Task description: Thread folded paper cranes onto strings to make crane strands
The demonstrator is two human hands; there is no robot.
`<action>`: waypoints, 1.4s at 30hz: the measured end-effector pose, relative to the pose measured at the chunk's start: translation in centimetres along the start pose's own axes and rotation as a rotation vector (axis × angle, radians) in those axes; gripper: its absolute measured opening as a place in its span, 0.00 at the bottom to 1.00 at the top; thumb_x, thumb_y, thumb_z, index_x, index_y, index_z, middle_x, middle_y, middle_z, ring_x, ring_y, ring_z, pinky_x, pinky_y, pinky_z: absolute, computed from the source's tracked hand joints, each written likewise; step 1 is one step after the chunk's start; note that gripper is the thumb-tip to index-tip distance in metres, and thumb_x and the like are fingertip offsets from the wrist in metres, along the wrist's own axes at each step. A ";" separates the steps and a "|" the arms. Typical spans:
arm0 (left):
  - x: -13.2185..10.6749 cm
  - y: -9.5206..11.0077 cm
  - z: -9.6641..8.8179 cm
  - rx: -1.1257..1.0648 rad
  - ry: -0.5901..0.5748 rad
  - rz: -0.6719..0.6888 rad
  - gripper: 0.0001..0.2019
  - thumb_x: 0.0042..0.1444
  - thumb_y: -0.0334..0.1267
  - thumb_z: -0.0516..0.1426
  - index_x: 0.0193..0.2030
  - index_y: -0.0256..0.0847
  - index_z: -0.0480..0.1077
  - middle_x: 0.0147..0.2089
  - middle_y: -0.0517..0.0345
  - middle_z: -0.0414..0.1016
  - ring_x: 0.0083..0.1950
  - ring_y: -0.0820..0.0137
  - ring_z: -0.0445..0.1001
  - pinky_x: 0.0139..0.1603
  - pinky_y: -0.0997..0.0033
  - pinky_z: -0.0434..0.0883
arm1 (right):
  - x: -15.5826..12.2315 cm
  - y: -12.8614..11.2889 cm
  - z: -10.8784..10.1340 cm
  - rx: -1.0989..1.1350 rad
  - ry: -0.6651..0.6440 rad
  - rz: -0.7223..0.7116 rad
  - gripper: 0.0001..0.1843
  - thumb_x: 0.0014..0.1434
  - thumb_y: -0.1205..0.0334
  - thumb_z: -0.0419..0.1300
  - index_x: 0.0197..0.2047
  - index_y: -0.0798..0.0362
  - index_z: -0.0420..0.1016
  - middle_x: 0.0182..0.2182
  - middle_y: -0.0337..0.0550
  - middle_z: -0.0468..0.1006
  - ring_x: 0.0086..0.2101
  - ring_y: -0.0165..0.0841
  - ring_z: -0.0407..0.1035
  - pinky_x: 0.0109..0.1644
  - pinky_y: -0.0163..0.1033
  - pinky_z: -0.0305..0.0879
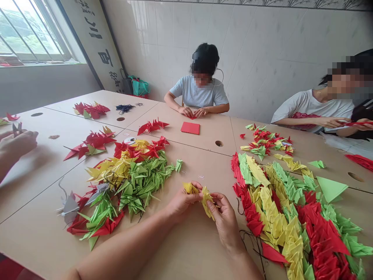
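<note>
While yellow folded papers [207,203] are pinched between the closed fingers of the left hand [183,203] and right hand [225,218], they are held over the table [201,161], between green folded pieces [142,181] and multicoloured rows [272,208].

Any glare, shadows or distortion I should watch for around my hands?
Head view: the window is washed out; head view: a soft shadow darkens the table below a co-worker's hand at the left edge; head view: the wall panel leans, probably wide-angle stretch; head view: the yellow folded paper reads clearly, without glare.
</note>
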State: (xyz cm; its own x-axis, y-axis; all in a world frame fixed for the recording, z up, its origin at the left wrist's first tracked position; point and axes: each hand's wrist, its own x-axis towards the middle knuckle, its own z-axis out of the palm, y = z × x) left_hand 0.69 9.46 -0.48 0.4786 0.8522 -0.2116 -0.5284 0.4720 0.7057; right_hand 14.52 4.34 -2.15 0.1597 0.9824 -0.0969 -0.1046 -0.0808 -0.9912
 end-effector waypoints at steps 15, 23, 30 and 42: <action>0.1 -0.1 -0.2 -0.094 0.005 -0.003 0.18 0.46 0.31 0.63 0.45 0.41 0.68 0.39 0.57 0.73 0.41 0.71 0.71 0.45 0.69 0.68 | 0.3 -0.5 -0.2 0.197 0.065 0.102 0.22 0.48 0.52 0.66 0.45 0.50 0.71 0.38 0.43 0.75 0.40 0.35 0.67 0.44 0.39 0.63; 0.0 0.2 -0.1 -0.019 0.028 -0.128 0.14 0.47 0.34 0.60 0.42 0.39 0.67 0.30 0.59 0.71 0.29 0.75 0.70 0.29 0.76 0.65 | 0.0 -1.2 0.0 0.300 -0.103 0.198 0.16 0.46 0.55 0.68 0.39 0.50 0.75 0.35 0.41 0.76 0.33 0.31 0.68 0.38 0.35 0.63; 0.1 0.2 0.0 0.051 -0.007 -0.106 0.13 0.45 0.32 0.58 0.40 0.40 0.65 0.29 0.59 0.72 0.27 0.73 0.70 0.28 0.75 0.64 | 0.1 -1.2 -0.1 0.376 -0.128 0.259 0.15 0.46 0.57 0.68 0.39 0.48 0.75 0.33 0.40 0.75 0.28 0.27 0.66 0.33 0.32 0.63; -0.2 -0.2 0.0 0.171 0.034 -0.020 0.23 0.41 0.32 0.61 0.46 0.39 0.62 0.29 0.62 0.70 0.28 0.75 0.68 0.30 0.75 0.62 | 0.0 0.1 -0.2 0.193 -0.223 0.102 0.22 0.50 0.53 0.65 0.49 0.45 0.69 0.37 0.40 0.74 0.38 0.31 0.67 0.43 0.35 0.64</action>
State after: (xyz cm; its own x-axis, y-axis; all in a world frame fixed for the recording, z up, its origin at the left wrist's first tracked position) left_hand 0.70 9.25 -0.56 0.4623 0.8514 -0.2479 -0.3903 0.4464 0.8052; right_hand 14.71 4.33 -2.22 -0.0782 0.9853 -0.1519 -0.2969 -0.1685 -0.9399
